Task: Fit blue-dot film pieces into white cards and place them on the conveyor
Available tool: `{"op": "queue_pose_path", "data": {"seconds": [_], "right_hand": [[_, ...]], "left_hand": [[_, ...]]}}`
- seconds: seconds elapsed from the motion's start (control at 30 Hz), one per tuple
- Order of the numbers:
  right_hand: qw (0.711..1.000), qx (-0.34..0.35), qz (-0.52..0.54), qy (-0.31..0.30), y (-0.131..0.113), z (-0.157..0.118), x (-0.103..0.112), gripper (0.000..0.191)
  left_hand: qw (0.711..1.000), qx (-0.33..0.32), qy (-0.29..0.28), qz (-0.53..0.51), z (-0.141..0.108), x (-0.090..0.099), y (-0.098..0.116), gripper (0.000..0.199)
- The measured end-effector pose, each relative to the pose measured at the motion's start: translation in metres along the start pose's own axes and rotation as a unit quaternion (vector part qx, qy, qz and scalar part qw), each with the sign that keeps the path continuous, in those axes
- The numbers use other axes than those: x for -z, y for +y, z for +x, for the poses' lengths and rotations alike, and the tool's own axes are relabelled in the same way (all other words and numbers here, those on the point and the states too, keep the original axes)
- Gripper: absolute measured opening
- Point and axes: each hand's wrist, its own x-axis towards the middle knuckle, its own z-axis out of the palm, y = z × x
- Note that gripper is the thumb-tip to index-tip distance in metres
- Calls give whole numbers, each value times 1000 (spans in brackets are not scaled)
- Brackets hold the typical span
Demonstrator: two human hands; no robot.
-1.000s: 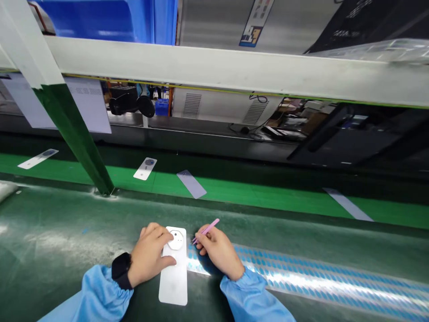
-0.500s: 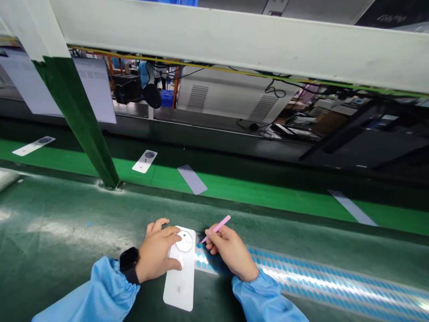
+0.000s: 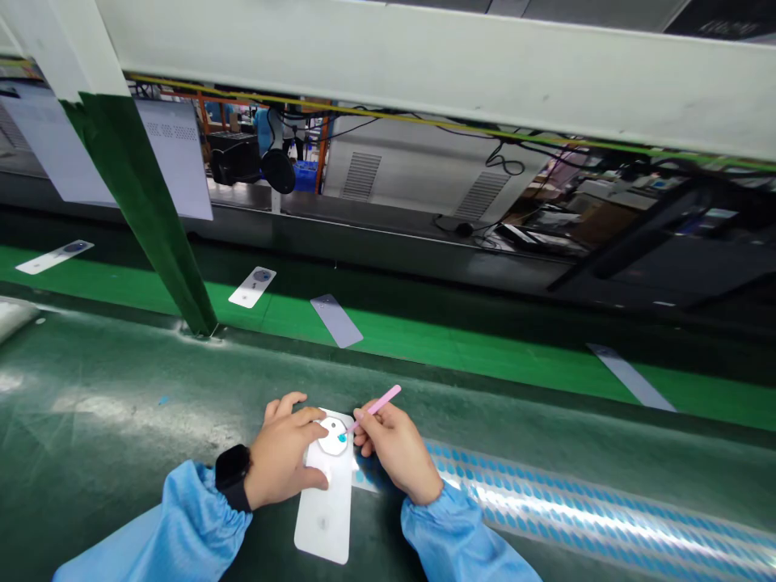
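A long white plate (image 3: 326, 517) with a round raised disc near its far end lies on the dark green bench. My left hand (image 3: 284, 461) presses down on it, fingers beside the disc. My right hand (image 3: 394, 453) grips pink tweezers (image 3: 377, 403), and their tip holds a small blue round sticker (image 3: 342, 437) at the disc's right edge. A clear strip of several blue stickers (image 3: 546, 505) runs from under my right hand off to the right. Both arms wear light blue sleeves, and a black watch (image 3: 230, 473) sits on my left wrist.
Beyond the bench runs a bright green conveyor belt (image 3: 454, 347) carrying white plates (image 3: 251, 286) and grey ones (image 3: 336, 320), (image 3: 630, 376). A green-and-white post (image 3: 151, 218) rises at the left. A white beam (image 3: 424, 65) crosses overhead, with machinery behind.
The tweezers tip moved left from the sticker strip onto the plate's disc, now carrying a blue sticker. My left hand stayed on the plate. The belt's plates shifted slightly left.
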Motion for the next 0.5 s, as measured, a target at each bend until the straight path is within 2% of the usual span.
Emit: {"op": "queue_pose_path", "data": {"seconds": [0.5], "right_hand": [[1000,1,-7,-4,-1,0,1,36]], "left_hand": [[1000,2,-7,4,-1,1,1,55]]}}
